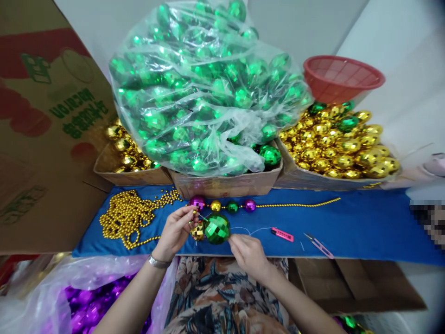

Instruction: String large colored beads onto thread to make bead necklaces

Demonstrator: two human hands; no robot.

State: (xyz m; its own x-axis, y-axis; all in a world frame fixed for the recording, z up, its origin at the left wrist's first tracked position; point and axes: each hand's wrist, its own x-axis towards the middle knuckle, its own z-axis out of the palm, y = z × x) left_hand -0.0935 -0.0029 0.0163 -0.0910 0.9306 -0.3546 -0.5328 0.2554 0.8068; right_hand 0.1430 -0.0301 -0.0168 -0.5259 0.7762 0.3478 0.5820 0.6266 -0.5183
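A large faceted green ball (pixel 217 228) hangs between my hands above the blue cloth (pixel 215 248). My left hand (pixel 177 229) is closed in a pinch on a small gold bead (pixel 194 212) and thin string at the ball's left. On the ball's right side, my right hand (pixel 249 253) has its fingers pressed together at the lower edge, by the string. A gold faceted ball (pixel 198 231) sits behind, partly hidden by the left hand and the green ball. Beyond them lies a strand with purple (pixel 249 205), gold (pixel 215 205) and green (pixel 232 207) balls and a gold bead chain (pixel 299 205).
Gold bead chains (pixel 127 215) are heaped at left. A pink cutter (pixel 282 234) and thread snips (pixel 319 246) lie at right. Behind stand a bag of green balls (pixel 208 88), a box of gold balls (pixel 340 144) and a red basket (pixel 344 76). Purple balls (pixel 93 306) fill a bag below.
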